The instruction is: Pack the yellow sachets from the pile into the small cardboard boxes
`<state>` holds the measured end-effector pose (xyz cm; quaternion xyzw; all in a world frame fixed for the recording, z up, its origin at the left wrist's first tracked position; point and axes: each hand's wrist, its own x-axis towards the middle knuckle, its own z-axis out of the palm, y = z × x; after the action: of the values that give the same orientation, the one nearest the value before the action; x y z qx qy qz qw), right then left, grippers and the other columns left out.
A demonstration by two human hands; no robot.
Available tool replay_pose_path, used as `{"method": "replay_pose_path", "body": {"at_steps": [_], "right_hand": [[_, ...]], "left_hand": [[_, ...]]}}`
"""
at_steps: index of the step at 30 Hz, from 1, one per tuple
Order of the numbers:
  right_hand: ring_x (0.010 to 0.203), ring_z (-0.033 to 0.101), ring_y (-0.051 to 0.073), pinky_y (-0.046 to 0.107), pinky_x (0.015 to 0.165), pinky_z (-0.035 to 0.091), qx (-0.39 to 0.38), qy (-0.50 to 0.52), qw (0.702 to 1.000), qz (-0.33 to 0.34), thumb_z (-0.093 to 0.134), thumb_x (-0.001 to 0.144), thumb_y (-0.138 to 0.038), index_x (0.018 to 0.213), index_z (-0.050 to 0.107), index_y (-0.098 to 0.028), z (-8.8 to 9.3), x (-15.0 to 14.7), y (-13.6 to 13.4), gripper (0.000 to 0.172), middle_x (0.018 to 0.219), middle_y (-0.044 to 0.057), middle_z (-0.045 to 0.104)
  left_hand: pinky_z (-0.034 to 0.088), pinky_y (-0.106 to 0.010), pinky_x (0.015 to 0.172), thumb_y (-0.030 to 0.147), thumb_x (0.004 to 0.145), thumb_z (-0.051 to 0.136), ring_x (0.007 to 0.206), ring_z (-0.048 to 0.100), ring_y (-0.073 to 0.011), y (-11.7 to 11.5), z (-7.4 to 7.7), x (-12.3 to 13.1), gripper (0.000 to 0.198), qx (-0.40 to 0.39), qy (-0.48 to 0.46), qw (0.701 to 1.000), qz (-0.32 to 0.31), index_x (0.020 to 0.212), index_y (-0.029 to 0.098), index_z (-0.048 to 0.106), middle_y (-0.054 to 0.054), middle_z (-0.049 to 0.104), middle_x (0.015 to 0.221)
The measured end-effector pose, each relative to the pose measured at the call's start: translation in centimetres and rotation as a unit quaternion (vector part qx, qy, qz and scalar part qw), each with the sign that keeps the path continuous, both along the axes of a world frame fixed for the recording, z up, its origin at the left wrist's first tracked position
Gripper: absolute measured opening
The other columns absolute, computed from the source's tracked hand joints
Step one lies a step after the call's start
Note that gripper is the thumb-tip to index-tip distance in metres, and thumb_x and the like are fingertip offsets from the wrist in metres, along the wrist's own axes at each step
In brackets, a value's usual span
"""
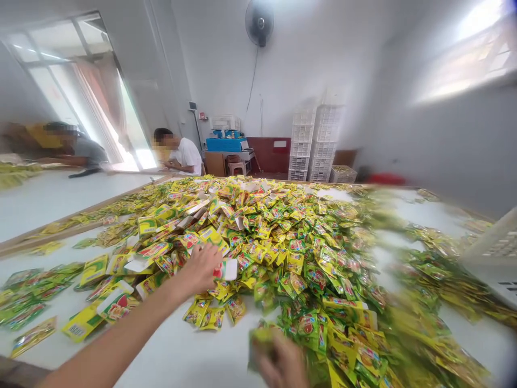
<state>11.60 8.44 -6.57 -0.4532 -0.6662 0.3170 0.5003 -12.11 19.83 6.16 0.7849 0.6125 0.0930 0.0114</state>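
My left hand (204, 265) reaches over the front of a heap, its fingers closed around a small yellow-and-red cardboard box (229, 270) whose white open flap points right. Nearer to me, my right hand (280, 358) is smeared by motion, with a blurred yellow-green sachet (259, 344) at its fingers. Between the hands lie a few yellow sachets (212, 318) on the white table top (194, 355). A large pile of green and yellow sachets (297, 245) spreads ahead and to the right. Mixed in on the left are small boxes (151, 250), some with open flaps.
A wooden rim (86, 221) divides this table from another white table (81, 196). Two people (189, 153) sit at the left. At the right edge stands a white plastic crate (495, 258). Stacked crates (315, 140) and a wall fan (259, 22) are behind.
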Motion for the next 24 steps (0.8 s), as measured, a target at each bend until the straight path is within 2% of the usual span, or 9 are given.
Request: {"method": "replay_pose_path", "body": {"at_steps": [2,5,8,11,14,17,20,22,24], "right_hand": [[0.073,0.063,0.019,0.026,0.065,0.048,-0.025,0.097,0.995,-0.03,0.052,0.094,-0.035,0.099,0.069,-0.022,3.3,1.3,1.5,0.021,0.081,0.004,0.068],[0.083,0.061,0.018,0.027,0.075,0.048,0.017,0.112,0.993,-0.029,0.051,0.096,-0.03,0.108,0.066,-0.022,6.1,1.9,2.8,0.021,0.092,0.005,0.067],[0.084,0.058,0.018,0.026,0.074,0.044,0.052,0.007,0.998,-0.018,0.057,0.09,-0.021,0.094,0.069,-0.021,5.4,1.5,2.6,0.013,0.088,0.004,0.065],[0.076,0.055,0.016,0.024,0.068,0.04,0.014,-0.086,0.996,-0.007,0.059,0.083,-0.013,0.074,0.066,-0.018,3.6,1.8,2.0,0.013,0.077,0.001,0.063],[0.071,0.056,0.015,0.022,0.064,0.038,-0.054,-0.147,0.984,0.086,0.061,0.078,-0.012,0.069,0.066,-0.018,3.4,3.2,1.9,0.012,0.072,-0.001,0.063],[0.074,0.058,0.015,0.021,0.063,0.038,-0.094,-0.166,0.971,0.147,0.065,0.075,-0.014,0.082,0.069,-0.02,4.1,5.1,2.3,0.01,0.08,-0.002,0.066],[0.075,0.058,0.016,0.022,0.062,0.038,-0.091,-0.149,0.981,0.08,0.067,0.076,-0.015,0.097,0.068,-0.021,4.1,5.8,2.8,0.022,0.083,-0.001,0.067],[0.073,0.058,0.015,0.022,0.063,0.039,-0.076,-0.136,0.987,0.042,0.07,0.076,-0.015,0.09,0.07,-0.021,3.6,5.4,3.0,0.015,0.078,-0.002,0.066],[0.08,0.058,0.017,0.024,0.07,0.041,-0.049,-0.138,0.988,0.045,0.076,0.073,-0.018,0.076,0.072,-0.022,2.9,4.6,3.0,0.007,0.078,-0.001,0.066]], "left_hand": [[0.041,-0.038,0.089,0.02,0.065,0.073,0.107,0.057,-0.0302,-3.1,-1.7,2.8,0.026,-0.015,-0.002,1.0,0.006,0.086,0.021,0.058,-0.009,0.065,0.104],[0.038,-0.028,0.059,0.03,0.069,0.068,0.07,0.064,-0.0228,-7.7,-5.2,7.0,0.026,-0.05,-0.024,0.998,0.033,0.086,0.024,0.05,-0.001,0.066,0.076],[0.035,-0.029,0.059,0.035,0.072,0.064,0.075,0.066,-0.0269,-10.5,-8.3,9.7,0.031,-0.047,-0.084,0.989,0.114,0.094,0.024,0.046,-0.004,0.068,0.082],[0.036,-0.031,0.064,0.029,0.074,0.061,0.083,0.066,-0.0289,-11.7,-10.4,11.1,0.026,-0.033,-0.149,0.977,0.148,0.094,0.024,0.045,-0.006,0.068,0.087],[0.038,-0.032,0.07,0.026,0.073,0.062,0.087,0.063,-0.0299,-12.6,-11.5,12.2,0.023,-0.033,-0.193,0.969,0.152,0.087,0.023,0.044,-0.007,0.065,0.085],[0.042,-0.031,0.069,0.034,0.07,0.069,0.082,0.063,-0.0266,-13.6,-12.0,13.3,0.034,-0.061,-0.243,0.958,0.141,0.088,0.022,0.043,-0.005,0.064,0.084],[0.047,-0.029,0.071,0.041,0.076,0.067,0.079,0.063,-0.0218,-14.3,-12.3,13.6,0.034,-0.129,-0.451,0.881,0.061,0.095,0.021,0.047,-0.002,0.067,0.085],[0.049,-0.032,0.078,0.043,0.079,0.066,0.085,0.064,-0.0229,-14.4,-12.7,13.2,0.033,-0.174,-0.586,0.791,0.003,0.097,0.02,0.051,-0.003,0.069,0.089],[0.05,-0.035,0.082,0.041,0.073,0.073,0.089,0.065,-0.0253,-14.4,-13.0,12.6,0.038,-0.2,-0.639,0.743,-0.019,0.099,0.019,0.056,-0.006,0.071,0.094]]}}
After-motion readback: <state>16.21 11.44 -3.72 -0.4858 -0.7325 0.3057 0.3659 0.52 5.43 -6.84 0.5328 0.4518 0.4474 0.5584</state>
